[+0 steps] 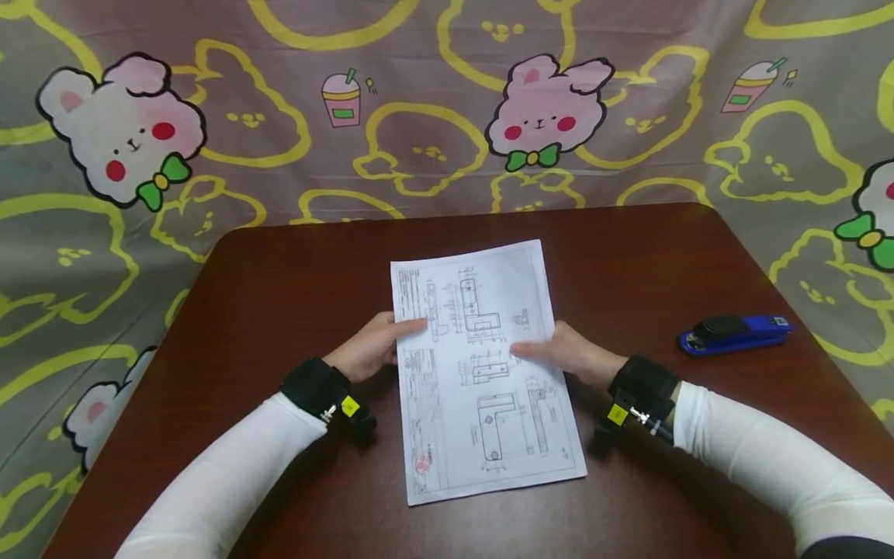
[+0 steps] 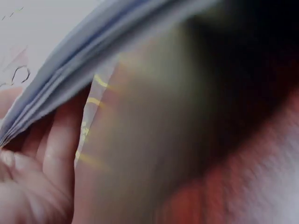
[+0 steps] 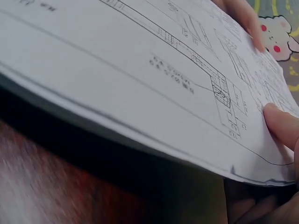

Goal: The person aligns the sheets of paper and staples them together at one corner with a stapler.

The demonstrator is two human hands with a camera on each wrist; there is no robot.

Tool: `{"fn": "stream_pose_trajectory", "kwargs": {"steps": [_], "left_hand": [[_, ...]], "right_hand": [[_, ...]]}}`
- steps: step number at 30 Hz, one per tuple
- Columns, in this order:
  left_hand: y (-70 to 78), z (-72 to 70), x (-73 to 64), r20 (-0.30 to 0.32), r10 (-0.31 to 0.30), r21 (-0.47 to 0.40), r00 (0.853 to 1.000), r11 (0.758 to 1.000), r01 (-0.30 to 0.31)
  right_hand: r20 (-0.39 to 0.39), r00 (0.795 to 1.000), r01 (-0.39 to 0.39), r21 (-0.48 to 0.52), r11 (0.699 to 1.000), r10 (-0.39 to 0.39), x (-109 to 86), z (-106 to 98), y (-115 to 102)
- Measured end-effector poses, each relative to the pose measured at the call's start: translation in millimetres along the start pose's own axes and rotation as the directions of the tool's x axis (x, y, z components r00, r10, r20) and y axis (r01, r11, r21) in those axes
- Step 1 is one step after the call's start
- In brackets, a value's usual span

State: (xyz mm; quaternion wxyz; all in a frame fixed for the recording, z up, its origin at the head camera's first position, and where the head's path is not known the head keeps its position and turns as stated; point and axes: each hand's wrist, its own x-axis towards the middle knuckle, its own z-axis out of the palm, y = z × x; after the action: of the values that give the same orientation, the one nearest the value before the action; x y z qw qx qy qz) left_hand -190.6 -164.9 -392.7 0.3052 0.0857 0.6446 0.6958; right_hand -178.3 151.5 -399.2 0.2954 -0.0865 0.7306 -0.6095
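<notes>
A stack of white paper sheets (image 1: 447, 404) printed with technical drawings is held above the table, in the middle of the head view. My left hand (image 1: 370, 345) grips its left edge, thumb on top and the other fingers underneath. On the opposite edge my right hand (image 1: 569, 353) pinches the stack the same way. Several layered sheet edges of the paper (image 2: 70, 60) show in the left wrist view, with the left hand's fingers (image 2: 60, 144) beneath them. In the right wrist view the right thumb (image 3: 282, 126) presses on the printed top face.
A blue and black stapler (image 1: 733, 334) lies on the right side of the brown table (image 1: 279, 287). Behind the table hangs a cartoon-patterned cloth (image 1: 419, 70). Black straps with small devices (image 1: 317, 392) sit on both wrists.
</notes>
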Motion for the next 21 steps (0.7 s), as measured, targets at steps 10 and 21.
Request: {"fn": "stream_pose_trajectory", "kwargs": {"steps": [10,21], "left_hand": [[5.0,5.2,9.2,-0.019,-0.059,-0.434,0.998,0.9,0.045],[-3.5,10.6,9.6,-0.176,0.055,-0.067,0.983,0.995,-0.068]], "right_hand": [[0.017,1.0,0.015,0.029,0.999,-0.016,0.0,13.5,4.5],[-0.021,1.0,0.014,0.049,0.999,-0.013,-0.1,13.4,8.4]]}}
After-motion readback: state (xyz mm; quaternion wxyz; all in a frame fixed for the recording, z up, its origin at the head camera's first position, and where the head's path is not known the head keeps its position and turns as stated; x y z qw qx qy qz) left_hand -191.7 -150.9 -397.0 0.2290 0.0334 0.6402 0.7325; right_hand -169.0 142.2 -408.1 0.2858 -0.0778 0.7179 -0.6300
